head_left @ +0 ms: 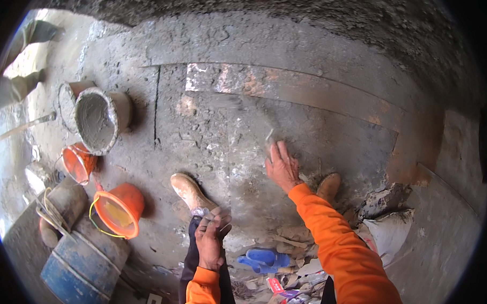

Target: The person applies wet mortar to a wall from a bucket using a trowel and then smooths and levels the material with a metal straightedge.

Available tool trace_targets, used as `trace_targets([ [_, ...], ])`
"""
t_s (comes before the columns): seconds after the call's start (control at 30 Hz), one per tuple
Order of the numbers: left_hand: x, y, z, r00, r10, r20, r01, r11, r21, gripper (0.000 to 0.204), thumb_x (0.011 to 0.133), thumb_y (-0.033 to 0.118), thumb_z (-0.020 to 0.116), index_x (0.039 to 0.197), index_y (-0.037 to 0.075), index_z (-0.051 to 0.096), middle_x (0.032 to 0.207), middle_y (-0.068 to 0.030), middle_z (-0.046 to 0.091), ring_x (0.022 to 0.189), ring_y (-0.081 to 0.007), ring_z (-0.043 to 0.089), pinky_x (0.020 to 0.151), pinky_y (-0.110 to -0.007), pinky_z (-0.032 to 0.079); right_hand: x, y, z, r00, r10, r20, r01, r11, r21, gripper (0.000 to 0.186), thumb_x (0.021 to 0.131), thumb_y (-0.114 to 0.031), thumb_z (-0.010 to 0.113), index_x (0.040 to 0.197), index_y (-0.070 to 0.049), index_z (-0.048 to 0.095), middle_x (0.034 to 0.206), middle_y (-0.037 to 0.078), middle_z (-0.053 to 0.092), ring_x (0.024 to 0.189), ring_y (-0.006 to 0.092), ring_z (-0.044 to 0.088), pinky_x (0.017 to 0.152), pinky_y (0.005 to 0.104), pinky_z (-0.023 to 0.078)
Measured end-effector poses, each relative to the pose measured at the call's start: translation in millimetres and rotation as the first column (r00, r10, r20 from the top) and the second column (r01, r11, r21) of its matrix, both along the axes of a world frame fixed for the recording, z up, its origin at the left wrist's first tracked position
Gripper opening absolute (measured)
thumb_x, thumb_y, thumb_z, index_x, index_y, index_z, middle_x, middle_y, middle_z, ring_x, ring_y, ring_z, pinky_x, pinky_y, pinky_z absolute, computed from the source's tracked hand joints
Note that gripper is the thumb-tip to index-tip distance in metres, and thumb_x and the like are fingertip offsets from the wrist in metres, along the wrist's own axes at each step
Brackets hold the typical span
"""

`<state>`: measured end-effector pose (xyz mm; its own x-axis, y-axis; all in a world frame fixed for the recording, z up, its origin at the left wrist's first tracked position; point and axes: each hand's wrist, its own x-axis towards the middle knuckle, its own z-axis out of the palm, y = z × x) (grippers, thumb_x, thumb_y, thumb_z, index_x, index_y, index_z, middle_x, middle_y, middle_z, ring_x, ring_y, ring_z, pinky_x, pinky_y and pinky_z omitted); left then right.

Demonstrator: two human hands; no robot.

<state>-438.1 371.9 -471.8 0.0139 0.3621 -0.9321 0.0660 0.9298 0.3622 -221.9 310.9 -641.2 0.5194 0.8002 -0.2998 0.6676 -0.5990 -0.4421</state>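
Observation:
My right hand is closed on what looks like a trowel, its blade blurred by motion over the grey, cement-crusted floor. Beside my left boot, my left hand has curled fingers; whether it holds something grey there is too blurred to tell. My right boot stands behind the right hand. Ahead lies a long flat board with pale and rusty patches.
Cement-coated buckets, orange buckets and a blue drum crowd the left. Dark figures or legs show at upper left. Blue slippers lie among scraps below. A sack sits right; a rough dark wall runs along the top.

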Motion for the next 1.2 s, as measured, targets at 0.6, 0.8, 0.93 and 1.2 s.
trace_targets([
  [0.6,-9.0,2.4,5.6,0.992,0.104,0.067,-0.101,0.994,-0.05,0.036,0.088,0.022,0.057,0.119,0.003,0.05,0.11,-0.0106,0.061,0.096,-0.0203,0.059,0.084,-0.034,0.045,45.0,110.8,-21.4,0.894,0.434,0.109,-0.444,0.892,0.085,0.044,0.075,-0.008,0.057,0.118,-0.004,0.047,0.095,0.011,0.049,0.084,0.0287,0.058,0.063,0.0413,0.051],
  [0.8,-17.1,5.8,10.7,0.991,0.126,0.055,-0.124,0.992,-0.03,0.038,0.088,0.023,0.058,0.119,0.002,0.051,0.111,-0.0115,0.06,0.097,-0.0208,0.059,0.086,-0.035,0.045,66.2,60.8,7.8,0.898,0.41,0.159,-0.428,0.897,0.111,0.043,0.076,-0.008,0.055,0.118,-0.01,0.048,0.099,0.011,0.05,0.084,0.0295,0.059,0.064,0.0422,0.05],
  [0.93,-9.8,4.3,9.9,0.995,0.068,0.079,-0.064,0.996,-0.054,0.04,0.088,0.023,0.057,0.12,0.002,0.049,0.113,-0.0126,0.059,0.099,-0.0222,0.058,0.087,-0.036,0.045,100.0,29.0,-9.3,0.938,0.303,0.165,-0.281,0.949,-0.145,0.042,0.075,-0.008,0.056,0.117,-0.01,0.05,0.101,0.011,0.051,0.083,0.0303,0.059,0.063,0.0428,0.05],
  [1.2,-11.5,2.1,7.3,0.994,0.097,0.042,-0.096,0.995,-0.024,0.038,0.089,0.023,0.056,0.12,0.002,0.048,0.114,-0.0135,0.059,0.1,-0.0226,0.057,0.087,-0.036,0.045,98.8,117.2,-1.9,0.95,0.185,0.253,-0.234,0.956,0.178,0.046,0.074,-0.006,0.059,0.119,-0.007,0.046,0.104,0.014,0.052,0.088,0.0329,0.059,0.071,0.0434,0.05],
])
